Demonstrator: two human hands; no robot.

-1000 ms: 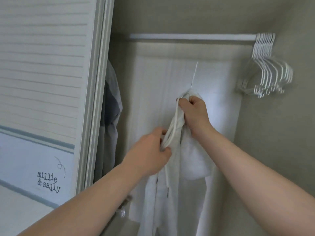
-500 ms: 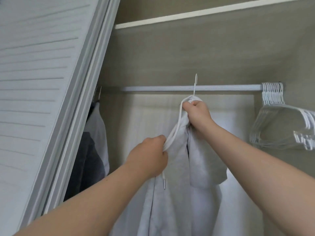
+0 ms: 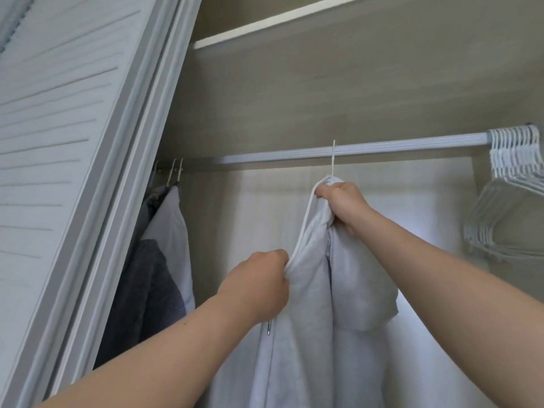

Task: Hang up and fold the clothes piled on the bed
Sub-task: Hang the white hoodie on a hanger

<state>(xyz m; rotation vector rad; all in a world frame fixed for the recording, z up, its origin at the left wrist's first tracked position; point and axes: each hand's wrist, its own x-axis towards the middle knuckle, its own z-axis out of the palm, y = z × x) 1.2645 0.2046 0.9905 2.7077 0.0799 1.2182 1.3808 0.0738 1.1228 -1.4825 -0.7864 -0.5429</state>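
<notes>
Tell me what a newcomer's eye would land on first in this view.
The pale hoodie in the centre, gripped at its top by the right hand and lower on its front edge by the left hand, with its hanger hook reaching up across the closet rail. Next, the bunch of empty white hangers at the rail's right end, and the clothes already hung at the left.

We grip the white hoodie [image 3: 312, 334] with our left hand [image 3: 259, 285] and right hand [image 3: 343, 203]. Straight above the right grip runs the rail [image 3: 412, 144], and the thin hanger hook [image 3: 333, 160] reaches up across it. To the right of this grip the rail is free until the pack of empty hangers [image 3: 509, 154] at its end. To the left it is free until the hung clothes [image 3: 153, 275], which are close beside the louvred door [image 3: 59, 142]. Above the rail there is open room under the shelf [image 3: 279, 20].
</notes>
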